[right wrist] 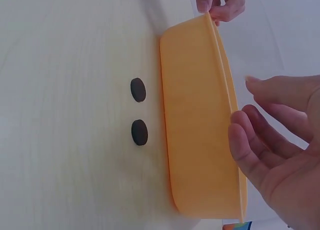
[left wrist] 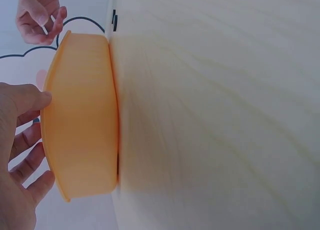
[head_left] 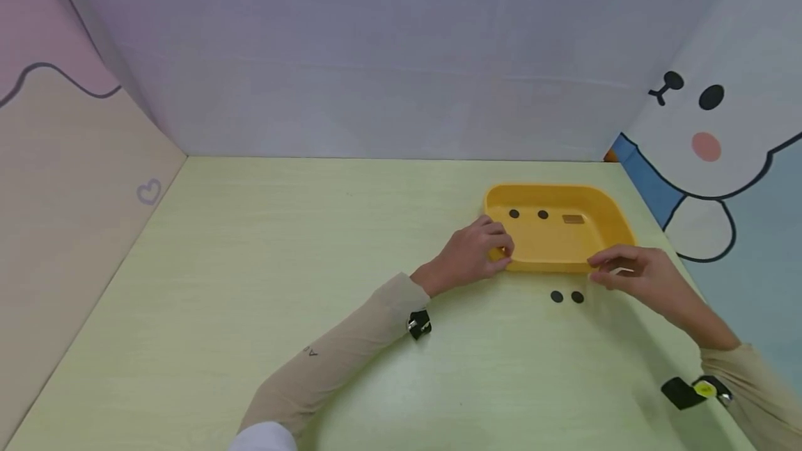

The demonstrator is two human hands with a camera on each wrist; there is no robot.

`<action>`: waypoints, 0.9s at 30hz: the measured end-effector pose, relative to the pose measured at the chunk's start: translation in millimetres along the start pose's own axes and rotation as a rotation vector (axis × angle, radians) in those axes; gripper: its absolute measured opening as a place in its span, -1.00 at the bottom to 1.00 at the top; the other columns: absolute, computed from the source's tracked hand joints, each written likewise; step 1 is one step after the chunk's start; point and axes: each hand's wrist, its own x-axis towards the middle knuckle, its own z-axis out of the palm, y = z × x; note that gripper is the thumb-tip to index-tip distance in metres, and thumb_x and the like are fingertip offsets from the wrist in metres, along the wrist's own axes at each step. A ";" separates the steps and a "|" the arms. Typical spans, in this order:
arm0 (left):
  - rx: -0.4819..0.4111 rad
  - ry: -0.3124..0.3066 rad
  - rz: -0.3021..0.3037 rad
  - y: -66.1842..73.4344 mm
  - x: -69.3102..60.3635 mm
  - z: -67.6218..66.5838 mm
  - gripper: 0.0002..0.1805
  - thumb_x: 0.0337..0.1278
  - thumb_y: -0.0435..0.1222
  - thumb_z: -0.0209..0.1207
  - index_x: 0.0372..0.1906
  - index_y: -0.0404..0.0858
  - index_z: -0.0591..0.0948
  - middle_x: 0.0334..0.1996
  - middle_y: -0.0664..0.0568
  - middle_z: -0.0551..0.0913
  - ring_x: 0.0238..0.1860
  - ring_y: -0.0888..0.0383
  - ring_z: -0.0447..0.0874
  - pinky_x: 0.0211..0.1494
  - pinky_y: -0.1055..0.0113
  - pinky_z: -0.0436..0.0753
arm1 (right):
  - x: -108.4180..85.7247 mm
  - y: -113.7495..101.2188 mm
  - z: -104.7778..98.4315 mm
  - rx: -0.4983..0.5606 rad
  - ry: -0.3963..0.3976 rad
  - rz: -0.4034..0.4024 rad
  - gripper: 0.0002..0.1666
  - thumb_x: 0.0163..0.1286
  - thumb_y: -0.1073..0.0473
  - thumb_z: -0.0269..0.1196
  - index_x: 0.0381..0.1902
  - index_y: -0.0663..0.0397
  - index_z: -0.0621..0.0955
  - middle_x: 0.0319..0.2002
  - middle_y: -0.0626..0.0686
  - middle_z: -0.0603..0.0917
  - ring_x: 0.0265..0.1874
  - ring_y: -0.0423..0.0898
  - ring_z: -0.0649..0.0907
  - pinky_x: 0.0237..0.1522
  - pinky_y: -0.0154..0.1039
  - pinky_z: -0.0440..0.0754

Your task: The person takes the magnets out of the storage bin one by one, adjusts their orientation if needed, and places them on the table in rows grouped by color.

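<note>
Nearest, on the beige left sleeve, note a small dark mark resembling an "A"; too tiny to read surely. Beyond, at the right wrist, a black strap-on unit with a yellow-green badge, lettering not legible.

Farther out, two black discs, side by side and apart on the pale bench, just before the near wall of the yellow plastic tray. Best to avoid nudging either when handling the tray.

At the near rim, left hand pinching the left front corner between thumb and fingers; right hand by the right front corner, fingers loosely bent, moderately apart from the thumb, holding nothing. Cannot tell whether touching the rim. For steadiness, probably wise to match the left pinch on the right, with even pressure.

Between and beyond the hands, tray upright on the bench, toward the right; no brand visible. Inside, toward the far side, two more black discs and a small brown rectangle, likely to slide if tilted; keep level. Farthest, cartoon wall panel, without readable words.
</note>
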 end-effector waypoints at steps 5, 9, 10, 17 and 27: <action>0.001 0.003 -0.003 -0.7 -0.1 1.5 -0.95 0.12 -0.20 0.26 -0.38 -0.06 0.64 -0.30 0.20 0.58 -0.18 0.23 0.41 -0.20 0.55 0.41 | 7.6 -1.3 -1.5 0.008 0.015 -0.010 -0.67 0.25 0.18 0.32 -0.10 0.30 0.61 -0.22 0.16 0.65 -0.36 -0.24 0.62 -0.32 -0.44 0.60; 0.000 0.002 -0.006 -1.1 0.2 2.3 -0.96 0.12 -0.20 0.25 -0.37 -0.05 0.64 -0.30 0.21 0.58 -0.17 0.23 0.41 -0.19 0.55 0.41 | 16.0 5.3 -4.1 0.064 0.025 -0.039 -0.71 0.26 0.19 0.31 -0.11 0.25 0.62 -0.18 0.17 0.63 -0.34 -0.25 0.60 -0.31 -0.49 0.57; 0.001 0.002 -0.005 -1.3 0.3 2.5 -0.96 0.13 -0.19 0.25 -0.37 -0.05 0.64 -0.30 0.21 0.58 -0.17 0.23 0.41 -0.19 0.55 0.41 | 18.0 6.0 -4.4 0.067 0.029 -0.042 -0.71 0.25 0.18 0.32 -0.12 0.24 0.62 -0.18 0.19 0.63 -0.34 -0.25 0.60 -0.31 -0.50 0.57; -0.006 0.000 -0.005 -0.6 0.4 0.3 -0.95 0.13 -0.19 0.25 -0.37 -0.05 0.64 -0.29 0.20 0.58 -0.17 0.22 0.41 -0.18 0.56 0.40 | 30.1 -4.6 -6.1 0.032 0.054 -0.003 -0.64 0.24 0.15 0.33 -0.08 0.28 0.60 -0.21 0.16 0.64 -0.34 -0.20 0.64 -0.32 -0.44 0.59; 0.007 -0.007 -0.012 -1.4 -0.3 1.2 -0.95 0.14 -0.18 0.25 -0.36 -0.05 0.65 -0.29 0.21 0.57 -0.17 0.25 0.38 -0.19 0.58 0.38 | 46.3 -14.6 -6.4 -0.014 0.051 0.050 -0.60 0.25 0.08 0.33 -0.03 0.20 0.60 -0.12 0.19 0.60 -0.32 -0.14 0.65 -0.37 -0.32 0.60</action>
